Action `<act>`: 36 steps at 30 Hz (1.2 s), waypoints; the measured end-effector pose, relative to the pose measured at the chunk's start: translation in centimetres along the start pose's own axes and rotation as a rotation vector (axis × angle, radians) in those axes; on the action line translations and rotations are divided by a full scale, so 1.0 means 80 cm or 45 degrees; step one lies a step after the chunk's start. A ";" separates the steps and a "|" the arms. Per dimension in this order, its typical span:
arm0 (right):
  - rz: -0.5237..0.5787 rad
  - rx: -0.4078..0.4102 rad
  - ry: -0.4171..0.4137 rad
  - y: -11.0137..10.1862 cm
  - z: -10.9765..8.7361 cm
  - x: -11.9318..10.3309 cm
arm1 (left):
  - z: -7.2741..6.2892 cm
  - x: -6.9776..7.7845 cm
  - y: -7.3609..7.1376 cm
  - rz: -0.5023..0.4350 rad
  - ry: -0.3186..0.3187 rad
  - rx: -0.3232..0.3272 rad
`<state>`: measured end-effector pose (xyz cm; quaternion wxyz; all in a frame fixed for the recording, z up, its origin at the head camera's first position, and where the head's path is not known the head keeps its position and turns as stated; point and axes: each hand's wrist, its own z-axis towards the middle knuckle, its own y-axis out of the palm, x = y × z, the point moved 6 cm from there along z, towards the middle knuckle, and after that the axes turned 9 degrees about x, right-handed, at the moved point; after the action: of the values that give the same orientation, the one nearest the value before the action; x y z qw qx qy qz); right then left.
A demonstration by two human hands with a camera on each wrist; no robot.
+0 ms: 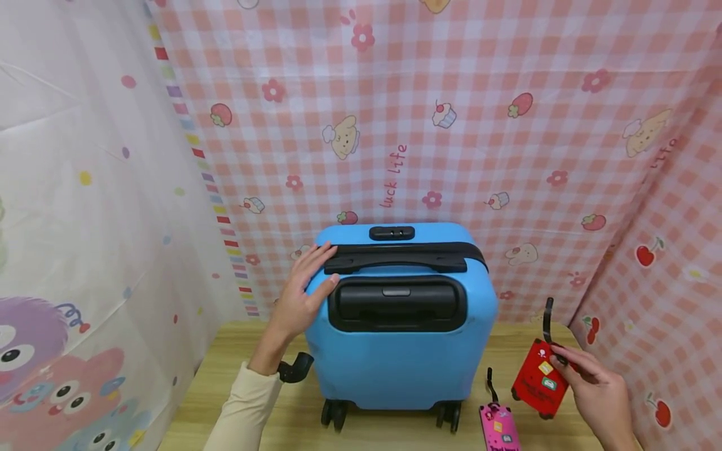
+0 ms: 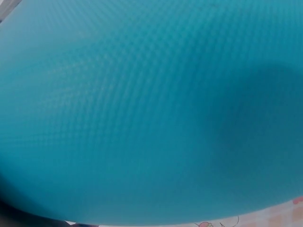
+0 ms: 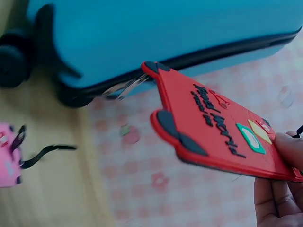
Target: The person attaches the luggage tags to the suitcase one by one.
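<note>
A blue suitcase (image 1: 400, 363) stands upright on its black wheels, its black top handle (image 1: 395, 263) folded down. My left hand (image 1: 299, 300) rests on its upper left corner, fingers spread along the edge. The left wrist view is filled by the blue shell (image 2: 142, 118). To the right of the suitcase, my right hand (image 1: 600, 388) pinches a red luggage tag (image 1: 536, 379) near its strap end. The black strap (image 1: 548, 319) sticks up above my fingers. In the right wrist view the tag (image 3: 208, 123) is tilted, apart from the suitcase, with raised black lettering.
A pink luggage tag (image 1: 497, 429) with a black strap lies on the wooden table (image 1: 225, 369), right of the suitcase's wheels. Behind hangs a pink checked curtain (image 1: 451, 150); a white patterned curtain (image 1: 101, 207) closes off the left side. A combination lock (image 1: 392, 233) sits on the suitcase top.
</note>
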<state>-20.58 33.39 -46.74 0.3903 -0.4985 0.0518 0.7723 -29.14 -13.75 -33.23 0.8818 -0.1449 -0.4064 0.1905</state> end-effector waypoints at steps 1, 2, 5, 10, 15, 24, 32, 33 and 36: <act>0.013 -0.008 -0.004 0.000 0.002 -0.005 | 0.000 0.000 0.000 -0.001 0.000 0.000; 0.030 -0.013 0.003 0.000 0.005 -0.010 | 0.000 0.000 0.000 -0.001 -0.002 0.000; 0.073 0.002 0.042 -0.001 0.012 -0.025 | 0.000 0.001 0.000 -0.002 -0.003 -0.002; 0.129 0.048 0.054 -0.004 0.024 -0.053 | 0.002 -0.001 0.000 -0.004 -0.006 -0.004; 0.232 0.044 -0.006 -0.005 0.031 -0.088 | 0.004 -0.003 0.000 -0.008 -0.011 -0.005; 0.478 -0.060 -0.186 0.000 0.040 -0.147 | 0.003 -0.005 0.000 0.001 -0.034 -0.009; 0.467 -0.121 -0.270 0.006 0.040 -0.185 | 0.002 -0.005 0.001 0.011 -0.040 -0.013; 0.475 -0.140 -0.266 0.007 0.040 -0.190 | 0.003 -0.005 0.001 0.009 -0.035 -0.012; 0.509 -0.184 -0.283 0.014 0.038 -0.204 | 0.003 -0.006 0.001 0.006 -0.022 -0.010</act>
<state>-20.29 25.07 -32.37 0.1963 -0.4171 0.0506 0.8860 -29.64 -13.86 -33.39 0.8771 -0.1478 -0.4145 0.1924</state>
